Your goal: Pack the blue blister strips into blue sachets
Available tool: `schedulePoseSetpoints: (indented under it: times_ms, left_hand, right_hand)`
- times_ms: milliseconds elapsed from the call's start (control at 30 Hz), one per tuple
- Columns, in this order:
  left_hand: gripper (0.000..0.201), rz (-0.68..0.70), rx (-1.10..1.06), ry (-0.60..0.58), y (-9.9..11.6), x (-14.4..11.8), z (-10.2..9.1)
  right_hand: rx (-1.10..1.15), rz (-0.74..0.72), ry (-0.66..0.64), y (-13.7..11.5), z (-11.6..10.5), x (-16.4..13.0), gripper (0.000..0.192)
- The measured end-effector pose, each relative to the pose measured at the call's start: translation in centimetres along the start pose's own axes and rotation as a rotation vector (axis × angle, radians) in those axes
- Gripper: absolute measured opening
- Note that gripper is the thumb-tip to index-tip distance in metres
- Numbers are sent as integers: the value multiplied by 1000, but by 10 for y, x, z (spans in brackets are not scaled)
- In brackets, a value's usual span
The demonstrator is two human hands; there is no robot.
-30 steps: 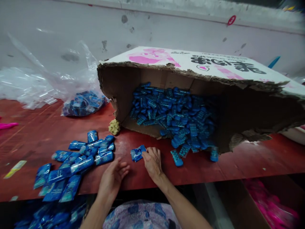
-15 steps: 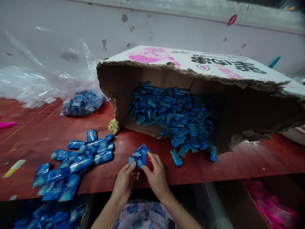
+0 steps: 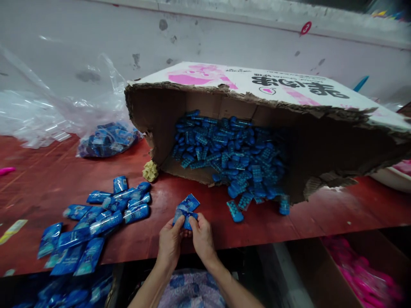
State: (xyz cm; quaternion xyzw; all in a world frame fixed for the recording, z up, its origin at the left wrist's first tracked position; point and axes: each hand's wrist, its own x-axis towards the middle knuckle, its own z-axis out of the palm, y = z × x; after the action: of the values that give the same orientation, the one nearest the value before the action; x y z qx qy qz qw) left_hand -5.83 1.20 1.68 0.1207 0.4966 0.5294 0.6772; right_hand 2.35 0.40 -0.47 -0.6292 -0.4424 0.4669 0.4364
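Near the table's front edge, a small blue printed packet (image 3: 188, 204) is held between my two hands. My left hand (image 3: 170, 239) pinches its lower left part with thumb and fingers. On its right side, my right hand (image 3: 202, 237) is closed with the thumb pressing the packet. Both thumbs lie close together on it; whether something is inside is hidden. Left of my hands lies a loose pile of filled blue packets (image 3: 105, 222). Beyond them, a torn cardboard box (image 3: 266, 102) on its side holds many small blue items (image 3: 224, 149) with dotted faces, some spilling onto the red table (image 3: 269, 231).
A clear plastic bag (image 3: 105, 139) with blue packets stands behind the pile. A crumpled yellowish lump (image 3: 150, 171) touches the box's left corner. Below the table edge are more blue packets (image 3: 67, 295) at left and pink items (image 3: 359, 273) in a box at right.
My right hand has moved down and closed in beside the left thumb, now gripping the packet's lower part. The packet looks more folded. The whole view has shifted slightly.
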Motion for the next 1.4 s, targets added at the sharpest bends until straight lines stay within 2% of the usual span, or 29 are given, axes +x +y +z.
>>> schedulePoseSetpoints:
  times_ms: [133, 233, 300, 367, 400, 467, 500, 567, 700, 800, 900, 1067, 1233, 1300, 1400]
  left_hand:
    - [24, 1, 24, 42, -4, 0, 2]
    - [29, -67, 16, 37, -4, 2, 0]
    - [29, -133, 8, 23, -2, 2, -4]
    - [26, -190, -3, 27, 1, 3, -7]
    - [24, -214, -14, 36, 3, 2, -8]
    - [21, -256, -41, 52, 6, 1, -9]
    - [19, -273, -53, 61, 7, 0, -8]
    - [16, -301, -71, 87, 8, -3, -6]
    - [13, -322, -82, 124, 9, -8, -1]
    - [14, -328, -103, 134, 11, -9, -1]
    - [13, -331, -124, 145, 11, -8, -4]
    - [9, -352, -120, 139, 11, -5, -8]
    - [17, -339, -136, 149, 14, -9, -7]
    - [19, -344, -134, 162, 15, -10, -6]
    - [19, -344, -126, 163, 14, -10, -6]
  right_hand:
    - [-81, -49, 68, 0, 3, -3, 26]
    - [-211, -134, 34, -6, -8, -5, 26]
    - [-416, -235, 26, -12, -26, -3, 24]
    - [-729, -312, 142, -15, -52, 2, 16]
    - [-885, -296, 244, -14, -66, 6, 14]
    - [-1127, -210, 400, -10, -88, 13, 23]
    - [-1201, -190, 420, -7, -94, 15, 26]
    - [-1267, -204, 382, 0, -97, 17, 25]
    - [-1172, -346, 214, 6, -74, 11, 25]
    - [-1016, -406, 147, 6, -61, 9, 25]
    - [-928, -408, 146, 6, -61, 11, 25]
    - [-1026, -381, 124, 8, -66, 12, 31]
    - [-983, -377, 108, 9, -67, 12, 30]
    - [-937, -399, 96, 8, -67, 11, 29]
    - [-732, -432, 76, 0, -68, 6, 27]
